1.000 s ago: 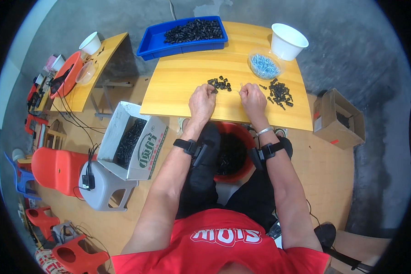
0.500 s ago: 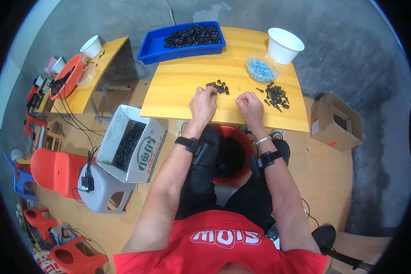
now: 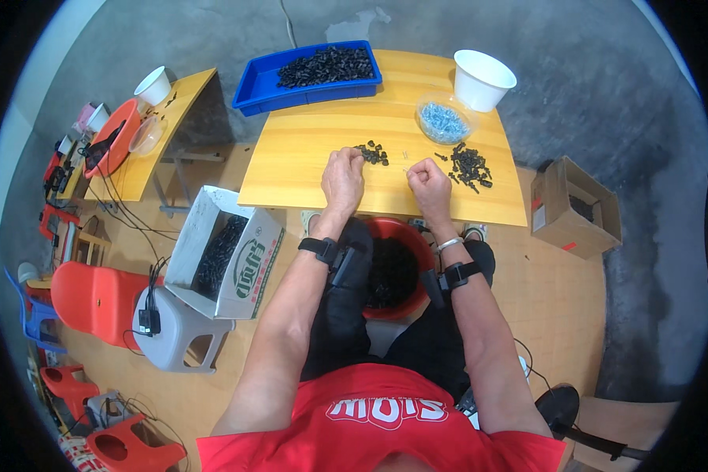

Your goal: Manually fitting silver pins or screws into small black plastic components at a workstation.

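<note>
My left hand rests over the yellow table, its fingers curled together at the left side of a small pile of black plastic pieces. Whatever those fingers hold, if anything, is hidden. Right of the pile my right hand is closed in a pinch, with a tiny pale tip showing at the fingertips, too small to name. Beyond it lie a thin silvery screw-like bit and, to the right, a heap of black stemmed parts. A clear bowl of silvery-blue screws stands behind that heap.
A blue tray of black pieces sits at the back left, a white tub at the back right. Below the table edge, a red basin of black parts stands between my legs. Cartons flank the table; stools stand left.
My left hand has drawn its fingers in slightly from the black pieces, and they are now more curled. The right hand keeps its pinch. The whole view has shifted a little.
</note>
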### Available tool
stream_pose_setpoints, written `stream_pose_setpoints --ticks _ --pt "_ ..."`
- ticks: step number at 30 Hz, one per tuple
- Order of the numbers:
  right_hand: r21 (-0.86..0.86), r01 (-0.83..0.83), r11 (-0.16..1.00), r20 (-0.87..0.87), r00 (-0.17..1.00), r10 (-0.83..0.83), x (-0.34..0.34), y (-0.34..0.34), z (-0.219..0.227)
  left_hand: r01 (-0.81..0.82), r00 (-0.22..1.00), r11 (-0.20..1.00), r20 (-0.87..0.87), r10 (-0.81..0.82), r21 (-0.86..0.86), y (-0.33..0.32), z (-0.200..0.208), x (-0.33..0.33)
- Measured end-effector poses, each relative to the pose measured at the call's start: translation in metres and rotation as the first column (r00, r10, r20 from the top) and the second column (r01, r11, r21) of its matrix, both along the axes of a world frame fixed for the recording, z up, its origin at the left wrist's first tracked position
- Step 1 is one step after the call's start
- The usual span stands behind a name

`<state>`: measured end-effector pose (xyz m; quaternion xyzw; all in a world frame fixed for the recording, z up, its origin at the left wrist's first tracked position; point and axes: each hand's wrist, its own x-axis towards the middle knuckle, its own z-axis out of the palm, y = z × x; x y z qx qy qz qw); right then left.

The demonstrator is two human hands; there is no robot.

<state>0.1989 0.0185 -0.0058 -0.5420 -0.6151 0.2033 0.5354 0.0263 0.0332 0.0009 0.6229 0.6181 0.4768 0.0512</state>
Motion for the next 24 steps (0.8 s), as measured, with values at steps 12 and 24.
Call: stream_pose_setpoints --ticks 12,24 --pt "-0.010 -0.199 0.980 -0.307 0.933 0.186 0.003 0.006 -0.010 0.361 0.568 0.928 0.769 -0.294 0.089 -0.013 0.001 0.006" --pt "-0.103 -0.506 0.856 -0.627 0.701 0.339 -0.018 -0.014 0.014 0.708 0.318 0.703 0.920 -0.228 -0.070 -0.019 0.005 -0.002"
